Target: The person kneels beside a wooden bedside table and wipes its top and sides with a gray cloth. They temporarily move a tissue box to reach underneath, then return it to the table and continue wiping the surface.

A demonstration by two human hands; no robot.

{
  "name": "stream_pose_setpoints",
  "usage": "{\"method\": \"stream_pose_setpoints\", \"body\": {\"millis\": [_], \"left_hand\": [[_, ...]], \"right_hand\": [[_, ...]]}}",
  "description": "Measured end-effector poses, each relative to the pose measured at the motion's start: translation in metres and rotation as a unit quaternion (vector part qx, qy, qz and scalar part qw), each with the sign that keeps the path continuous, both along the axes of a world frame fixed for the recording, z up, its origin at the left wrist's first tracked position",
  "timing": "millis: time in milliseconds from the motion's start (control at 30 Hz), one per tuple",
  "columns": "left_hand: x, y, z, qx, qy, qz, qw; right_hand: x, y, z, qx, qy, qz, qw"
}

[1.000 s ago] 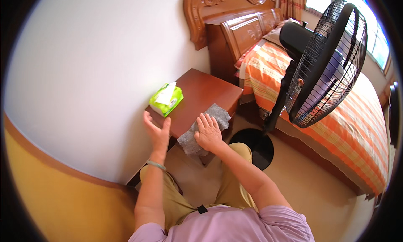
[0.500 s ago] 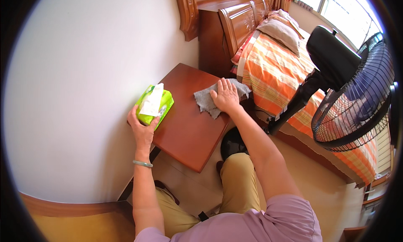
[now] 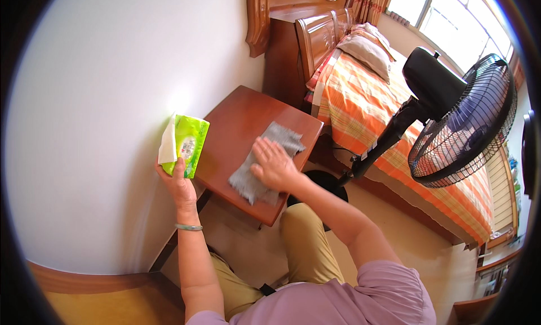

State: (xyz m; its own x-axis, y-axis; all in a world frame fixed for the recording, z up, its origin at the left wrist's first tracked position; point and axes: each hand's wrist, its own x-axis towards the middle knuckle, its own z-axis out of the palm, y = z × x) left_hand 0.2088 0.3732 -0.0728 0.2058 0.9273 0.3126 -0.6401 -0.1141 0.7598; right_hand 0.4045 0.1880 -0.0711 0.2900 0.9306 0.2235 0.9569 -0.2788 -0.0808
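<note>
My left hand [image 3: 179,183] grips a green soft pack of tissues [image 3: 193,145] by its lower end, thumb on the near side. The pack is raised beside the white wall, tilted, with a white tissue [image 3: 168,142] sticking out on its left. Under my right hand [image 3: 274,166] a crumpled grey cloth [image 3: 244,181] lies spread on the brown wooden tabletop [image 3: 228,125]. The fingers of this hand are stretched out flat on the cloth, pressing it near the right front edge. Part of the cloth is hidden by the palm.
Right of the table stands a black floor fan [image 3: 465,122], its round base [image 3: 321,184] close to my knee. Beyond it is a bed with an orange striped cover [image 3: 360,111] and a pillow [image 3: 366,54]. A white wall [image 3: 112,99] borders the table's left.
My right hand has slid the cloth across the tabletop toward me and to the left. My left hand has moved left with the tissue pack, turning it more upright.
</note>
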Motion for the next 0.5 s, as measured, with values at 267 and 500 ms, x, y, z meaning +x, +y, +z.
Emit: {"method": "stream_pose_setpoints", "body": {"millis": [267,500], "left_hand": [[-0.003,-0.003,-0.002,-0.005,-0.010,0.014,1.000],[-0.001,-0.007,0.000,-0.055,-0.082,-0.011,0.995]], "right_hand": [[-0.075,-0.032,0.009,0.010,0.047,0.132,0.990],[0.001,0.010,0.005,0.006,0.023,0.043,0.999]]}}
